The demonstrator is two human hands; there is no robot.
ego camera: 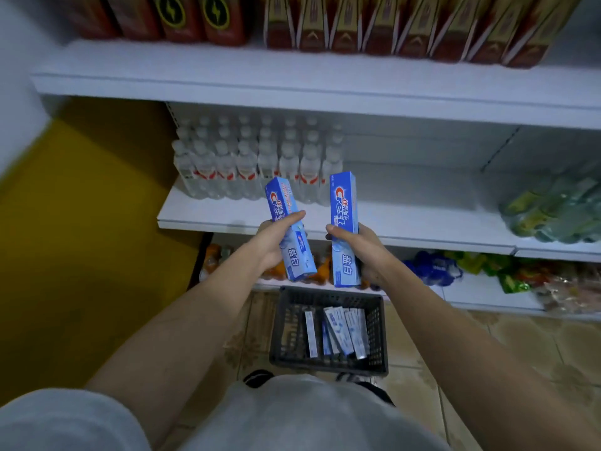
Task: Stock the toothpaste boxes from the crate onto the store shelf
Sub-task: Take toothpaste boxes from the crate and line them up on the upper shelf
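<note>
The left hand grips one blue toothpaste box, and the right hand grips a second toothpaste box just beside it. Beyond both hands is the white shelf. Below them, the dark crate on the floor holds more boxes.

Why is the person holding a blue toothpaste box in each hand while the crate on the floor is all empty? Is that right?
Not quite. The head view shows the crate on the floor is not empty: several toothpaste boxes lie in it. The rest is right: the left hand holds one blue toothpaste box, and the right hand holds another blue box.
</note>
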